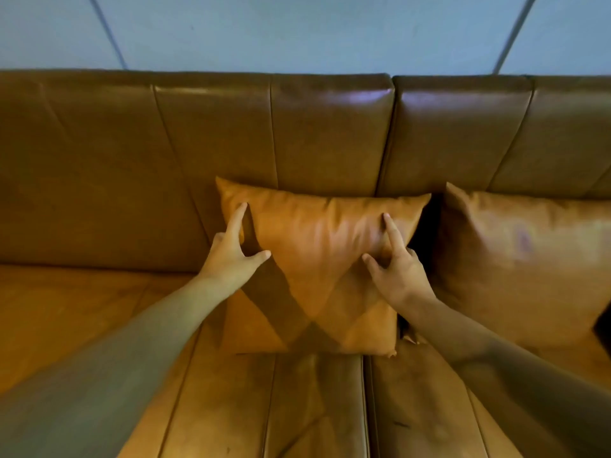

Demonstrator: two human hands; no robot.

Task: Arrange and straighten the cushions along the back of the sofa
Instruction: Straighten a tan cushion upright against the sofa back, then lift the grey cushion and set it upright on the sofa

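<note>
A tan leather cushion leans upright against the backrest of a brown leather sofa, near the middle. My left hand rests on its upper left part, forefinger and thumb spread. My right hand touches its upper right part, forefinger stretched up, thumb out. Neither hand grips the cushion; the fingers lie on its face. A second tan cushion leans against the backrest just to the right, a dark gap between the two.
The sofa seat stretches to the left of the cushions. A seam splits the seat below the middle cushion. Behind the sofa is a pale blue wall.
</note>
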